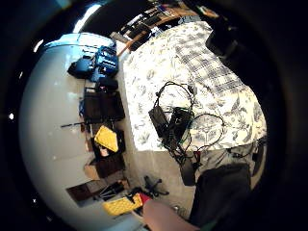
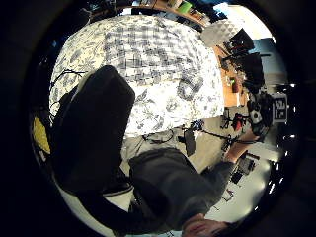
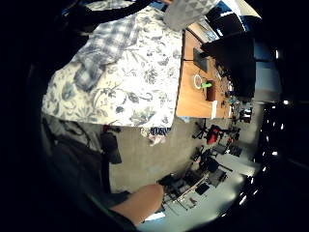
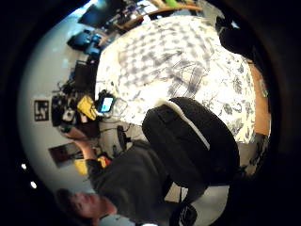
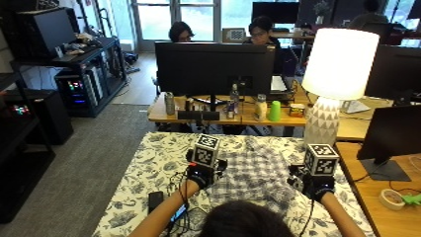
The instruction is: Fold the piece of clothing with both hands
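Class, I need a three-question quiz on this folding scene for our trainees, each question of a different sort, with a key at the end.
1. True or false: the plaid shirt lies on a flower-patterned tablecloth.
2. Multiple choice: where are the left hand and the right hand?
A. One at each side of the shirt
B. Both on the white lamp
C. Both on the green cup
3. Fill in: the small dark device with cables lies on the cloth on the person's ____ side.

Key: 1 true; 2 A; 3 left.
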Action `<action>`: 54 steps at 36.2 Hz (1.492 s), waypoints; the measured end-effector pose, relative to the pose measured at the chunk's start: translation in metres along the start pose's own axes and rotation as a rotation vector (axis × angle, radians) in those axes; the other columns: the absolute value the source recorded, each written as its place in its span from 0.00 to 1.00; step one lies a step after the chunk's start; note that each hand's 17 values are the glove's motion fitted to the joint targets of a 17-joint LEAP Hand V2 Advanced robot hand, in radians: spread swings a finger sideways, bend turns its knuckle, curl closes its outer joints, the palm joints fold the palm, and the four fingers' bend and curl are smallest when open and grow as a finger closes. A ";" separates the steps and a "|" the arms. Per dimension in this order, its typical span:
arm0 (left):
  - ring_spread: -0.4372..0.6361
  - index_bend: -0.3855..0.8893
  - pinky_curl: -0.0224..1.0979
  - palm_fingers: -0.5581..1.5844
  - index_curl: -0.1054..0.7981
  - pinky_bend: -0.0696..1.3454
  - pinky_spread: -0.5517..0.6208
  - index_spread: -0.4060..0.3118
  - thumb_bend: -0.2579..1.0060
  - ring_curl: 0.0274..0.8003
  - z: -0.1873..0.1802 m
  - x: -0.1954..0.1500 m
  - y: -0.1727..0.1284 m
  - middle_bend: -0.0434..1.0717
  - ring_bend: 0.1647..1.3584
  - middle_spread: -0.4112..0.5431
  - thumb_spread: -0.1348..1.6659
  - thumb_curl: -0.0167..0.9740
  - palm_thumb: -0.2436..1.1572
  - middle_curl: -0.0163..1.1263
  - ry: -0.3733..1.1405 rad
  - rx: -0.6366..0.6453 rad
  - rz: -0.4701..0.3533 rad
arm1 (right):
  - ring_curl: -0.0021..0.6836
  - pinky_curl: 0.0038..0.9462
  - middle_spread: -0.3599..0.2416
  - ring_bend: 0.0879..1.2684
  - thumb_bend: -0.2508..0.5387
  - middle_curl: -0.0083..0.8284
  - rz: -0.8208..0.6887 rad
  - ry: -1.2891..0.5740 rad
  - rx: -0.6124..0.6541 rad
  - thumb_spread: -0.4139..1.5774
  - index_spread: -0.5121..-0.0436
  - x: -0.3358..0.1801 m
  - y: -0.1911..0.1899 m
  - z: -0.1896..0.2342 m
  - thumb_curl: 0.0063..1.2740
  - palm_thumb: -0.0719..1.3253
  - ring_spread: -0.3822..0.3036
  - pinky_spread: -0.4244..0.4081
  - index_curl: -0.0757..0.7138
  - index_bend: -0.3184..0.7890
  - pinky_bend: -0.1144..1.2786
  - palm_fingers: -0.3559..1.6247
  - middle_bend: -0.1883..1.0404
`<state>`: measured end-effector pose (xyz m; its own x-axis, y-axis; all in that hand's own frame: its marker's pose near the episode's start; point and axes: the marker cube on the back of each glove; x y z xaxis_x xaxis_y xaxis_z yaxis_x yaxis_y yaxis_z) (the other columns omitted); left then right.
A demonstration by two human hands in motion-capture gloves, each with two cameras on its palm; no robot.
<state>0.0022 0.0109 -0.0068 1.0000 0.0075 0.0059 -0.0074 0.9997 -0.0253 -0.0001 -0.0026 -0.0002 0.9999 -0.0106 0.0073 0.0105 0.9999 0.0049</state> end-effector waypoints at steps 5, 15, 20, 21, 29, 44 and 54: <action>0.50 0.48 0.17 0.49 0.26 0.34 0.55 0.52 0.26 0.19 0.002 0.003 -0.014 0.15 0.27 0.52 0.48 0.03 0.25 0.08 -0.020 -0.016 -0.018 | 0.28 0.14 0.55 0.26 0.52 0.20 0.010 -0.005 0.003 0.56 0.66 0.003 -0.009 -0.006 0.03 0.24 0.56 0.67 0.29 0.45 0.31 0.55 0.42; 0.54 0.48 0.24 0.46 0.38 0.35 0.58 0.50 0.25 0.27 0.005 0.008 -0.027 0.16 0.30 0.56 0.69 0.07 0.25 0.12 -0.022 -0.024 -0.012 | 0.37 0.22 0.53 0.24 0.61 0.30 0.050 0.011 -0.007 0.77 0.54 0.011 -0.016 -0.022 0.07 0.34 0.56 0.72 0.40 0.43 0.29 0.54 0.40; 0.55 0.46 0.26 0.45 0.41 0.36 0.58 0.51 0.24 0.29 0.015 0.017 -0.030 0.16 0.30 0.57 0.73 0.09 0.25 0.14 -0.068 -0.075 0.024 | 0.40 0.24 0.53 0.24 0.62 0.34 0.061 0.001 -0.017 0.82 0.52 0.014 -0.013 -0.021 0.08 0.36 0.56 0.73 0.42 0.43 0.28 0.54 0.39; 0.55 0.45 0.27 0.44 0.41 0.37 0.59 0.51 0.23 0.29 0.018 0.020 -0.031 0.15 0.31 0.57 0.73 0.09 0.25 0.14 -0.072 -0.082 0.030 | 0.40 0.25 0.53 0.23 0.63 0.34 0.061 -0.006 -0.016 0.83 0.51 0.016 -0.014 -0.020 0.08 0.37 0.56 0.73 0.42 0.42 0.28 0.54 0.39; 0.58 0.36 0.31 0.40 0.39 0.46 0.62 0.55 0.19 0.33 0.064 0.033 -0.069 0.16 0.35 0.61 0.70 0.13 0.22 0.15 0.141 -0.170 0.110 | 0.43 0.28 0.52 0.23 0.65 0.38 0.061 -0.005 -0.024 0.88 0.50 0.028 -0.029 0.001 0.10 0.40 0.56 0.74 0.45 0.42 0.27 0.53 0.38; 0.75 0.34 0.40 0.28 0.27 0.74 0.69 0.53 0.19 0.38 0.156 0.075 -0.085 0.17 0.48 0.77 0.61 0.23 0.30 0.15 0.126 -0.418 0.011 | 0.47 0.32 0.52 0.21 0.61 0.44 0.036 -0.026 -0.074 0.92 0.49 0.038 -0.033 0.037 0.11 0.42 0.56 0.74 0.47 0.42 0.27 0.53 0.35; 0.68 0.67 0.32 0.45 0.44 0.59 0.67 0.43 0.26 0.33 0.153 0.083 -0.102 0.20 0.43 0.65 0.68 0.27 0.46 0.18 0.099 -0.166 -0.035 | 0.49 0.33 0.51 0.19 0.61 0.47 0.006 -0.104 -0.083 0.93 0.50 0.039 -0.047 0.064 0.12 0.45 0.57 0.74 0.48 0.42 0.25 0.53 0.35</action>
<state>0.0847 -0.0863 0.1494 0.9953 -0.0381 -0.0890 0.0204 0.9813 -0.1914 0.0378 -0.0501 0.0636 0.9938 -0.0007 0.1111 0.0094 0.9969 -0.0779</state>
